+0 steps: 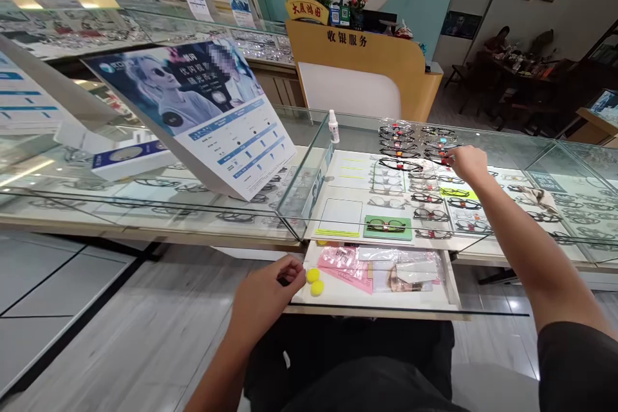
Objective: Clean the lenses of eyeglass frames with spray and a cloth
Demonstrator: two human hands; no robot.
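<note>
My right hand [467, 163] reaches over the glass counter, its fingers pinched at the end of a dark pair of eyeglasses [437, 160]. Those glasses sit at the front of a short row on the counter top. Beside them lies another row of dark-framed eyeglasses [396, 141]. Down at the open drawer [376, 299], my left hand [270, 293] hovers by the left edge with its fingers curled in; I see nothing between them. Close to its fingertips are two yellow round pieces [313, 281]. Pink leaflets and plastic sleeves [410, 270] lie in the drawer.
More eyeglasses [431, 214] show through the glass. A white spray bottle [333, 127] stands on the counter. To the left are a large tent-shaped price card [207, 122] and a blue-and-white box [130, 158]. A wooden cashier desk [357, 51] and white chair back [348, 90] stand beyond.
</note>
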